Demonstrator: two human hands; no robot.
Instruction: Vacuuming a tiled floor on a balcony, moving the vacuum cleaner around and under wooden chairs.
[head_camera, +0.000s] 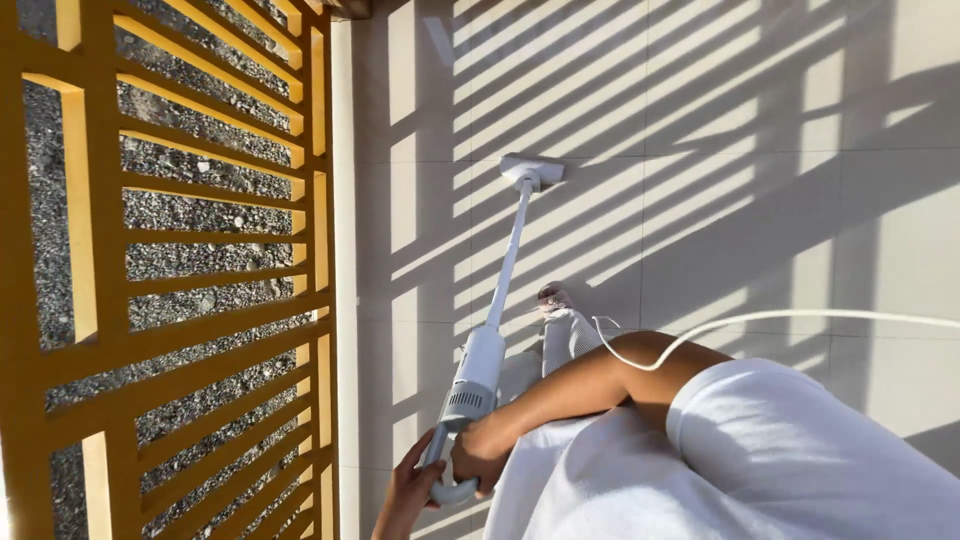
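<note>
A white stick vacuum cleaner (478, 375) stands slanted on the pale tiled floor, and its flat head (533, 170) rests on the tiles far ahead. My right hand (478, 455), on a bare arm coming out of a white sleeve, is wrapped around the curved handle at the vacuum's lower end. My left hand (405, 495) comes up from the bottom edge and holds the same handle from the other side. A white cord (760, 318) runs from my arm off to the right. My leg and shoe (553, 298) show beside the vacuum's tube.
A yellow slatted screen (170, 290) fills the left side, with grey gravel (190, 215) behind it. It meets the tiles along a pale edge strip (345, 300). Striped shadows from the slats fall across the floor tiles (720, 180).
</note>
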